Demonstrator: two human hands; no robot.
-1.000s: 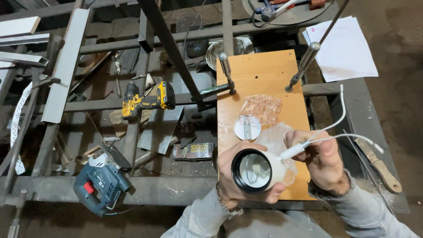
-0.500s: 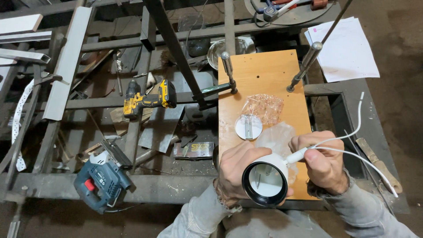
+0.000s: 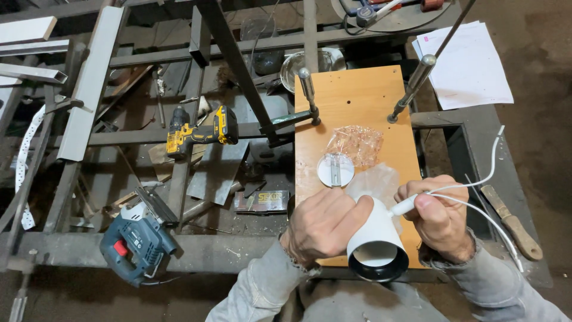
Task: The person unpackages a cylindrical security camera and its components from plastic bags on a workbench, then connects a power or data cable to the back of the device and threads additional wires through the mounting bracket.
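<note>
Left hand [image 3: 325, 223] wraps the white cone-shaped lamp housing with black rim [image 3: 375, 241], held just above the near edge of the orange wooden board surface [image 3: 357, 95]. Right hand [image 3: 441, 217] pinches the white cable [image 3: 476, 182] at the housing's narrow end. Best to keep the body steady and feed the cable straight. Long axis tilts; the open mouth points down toward the wearer.
</note>
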